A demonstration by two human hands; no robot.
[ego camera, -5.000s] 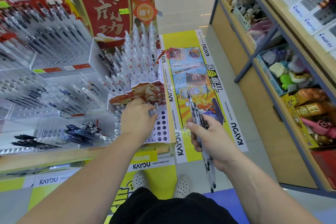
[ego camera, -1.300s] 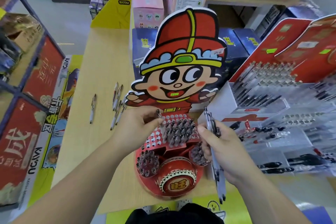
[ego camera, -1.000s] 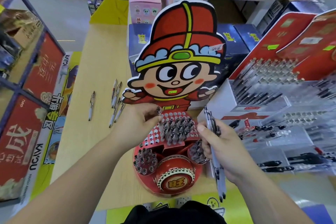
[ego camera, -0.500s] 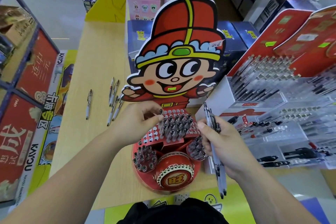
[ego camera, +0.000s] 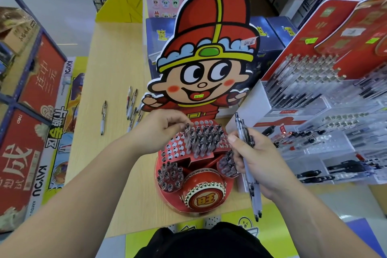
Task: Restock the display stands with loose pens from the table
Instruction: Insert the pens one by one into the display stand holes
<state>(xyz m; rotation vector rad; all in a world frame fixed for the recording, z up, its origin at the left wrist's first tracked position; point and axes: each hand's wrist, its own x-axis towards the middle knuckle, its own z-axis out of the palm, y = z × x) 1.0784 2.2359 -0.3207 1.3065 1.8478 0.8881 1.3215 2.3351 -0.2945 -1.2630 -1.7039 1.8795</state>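
The restocking is judged to be partly done. On the red stand (ego camera: 206, 52), the stepped tray (ego camera: 217, 148) is filled with upright pens (ego camera: 204, 138) across its middle and right. A patch of empty holes (ego camera: 174, 150) is left on its left side. The two round cups (ego camera: 170, 176) lower down are packed with pens as well. Several loose pens (ego camera: 130, 102) are seen lying on the bench (ego camera: 113, 58), left of the stand and well apart from both hands, so more collecting is judged to be left. Whether the clear racks to the right need filling cannot be told.

The left hand (ego camera: 161, 130) is held over the tray's upper left part. One pen (ego camera: 187, 130) is pinched at its top between thumb and fingertips at the left edge of the filled block. Whether its tip is already seated in a hole cannot be told.

The right hand (ego camera: 257, 159) is held just right of the tray, level with the right cup. A bundle (ego camera: 240, 125) of pens is gripped in its curled fingers, with the clip ends raised above the thumb and the tips hanging below the wrist, past the bench edge. This bundle is judged to be the supply for the empty holes.
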